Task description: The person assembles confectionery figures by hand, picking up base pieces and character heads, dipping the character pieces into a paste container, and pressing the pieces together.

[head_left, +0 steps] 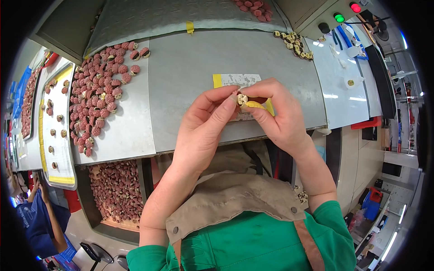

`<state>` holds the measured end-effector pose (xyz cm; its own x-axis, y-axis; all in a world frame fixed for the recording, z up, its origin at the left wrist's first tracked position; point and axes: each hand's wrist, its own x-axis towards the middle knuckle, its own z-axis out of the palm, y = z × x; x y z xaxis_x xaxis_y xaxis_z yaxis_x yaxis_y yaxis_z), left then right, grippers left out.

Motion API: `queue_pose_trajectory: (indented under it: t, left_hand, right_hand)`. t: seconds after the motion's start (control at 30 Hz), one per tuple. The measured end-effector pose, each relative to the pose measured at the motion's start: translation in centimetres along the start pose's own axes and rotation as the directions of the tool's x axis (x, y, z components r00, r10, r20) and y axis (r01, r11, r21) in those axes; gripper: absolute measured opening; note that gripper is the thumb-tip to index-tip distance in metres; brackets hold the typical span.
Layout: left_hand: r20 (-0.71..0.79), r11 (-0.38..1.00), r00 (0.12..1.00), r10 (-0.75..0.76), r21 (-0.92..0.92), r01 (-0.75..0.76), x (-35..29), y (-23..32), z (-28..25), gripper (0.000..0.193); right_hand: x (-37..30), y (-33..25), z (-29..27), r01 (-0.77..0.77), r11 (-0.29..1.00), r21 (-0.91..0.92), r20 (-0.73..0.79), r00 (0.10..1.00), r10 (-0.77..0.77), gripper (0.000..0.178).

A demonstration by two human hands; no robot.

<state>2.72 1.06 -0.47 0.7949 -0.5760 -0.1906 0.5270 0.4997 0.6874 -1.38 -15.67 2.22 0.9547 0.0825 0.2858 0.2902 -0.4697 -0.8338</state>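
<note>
While pink ridged pieces (97, 92) are lying heaped at left, the left hand (203, 116) is pinching a small cream-faced piece (242, 99) above the worktop (185, 63); the right hand (285, 115) is apparently gripping it too; steady, light pressure from both sides should be serving best.

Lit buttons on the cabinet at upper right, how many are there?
2: a green button and a red button, farther right and higher. Others may be hidden.

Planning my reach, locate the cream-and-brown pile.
Head view, upper right: the cream-and-brown pile lies on the grey table beyond the right hand, near the green light.
</note>
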Motion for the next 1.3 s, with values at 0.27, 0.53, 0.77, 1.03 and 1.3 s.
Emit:
queue_pose_trajectory:
  t: [0.27,0.53,0.77,1.03,1.3]
  left_hand:
    - [0.017,0.964,0.983,0.184,0.193,-0.184,-0.4,-0.6,0.7,0.03]
    - [0.042,0.958,0.991,0.128,0.254,-0.135,-0.7,-0.5,1.6,0.062]
    - [0.097,0.864,0.966,0.239,0.433,-0.257,-0.3,-2.4,1.6,0.061]
    - [0.062,0.685,0.956,0.287,0.684,-0.25,-0.7,0.4,0.8,0.047]
    - [0.001,-0.211,0.659,0.752,0.948,0.239,-5.7,23.5,-24.4,0.03]
  right_hand:
    - [-1.0,1.5,2.0,0.114,0.99,0.077,-0.236,0.967,-0.093,0.022]
    - [-0.5,1.1,-0.1,0.195,0.963,-0.189,-0.031,0.979,-0.204,0.022]
    - [-0.5,2.5,0.1,0.248,0.958,-0.144,-0.078,0.962,-0.261,0.031]
    - [-0.1,1.1,-1.1,0.209,0.942,-0.264,0.025,0.977,-0.21,0.038]
    - [3.1,6.4,-13.3,0.019,0.821,-0.57,-0.109,0.989,-0.099,0.019]
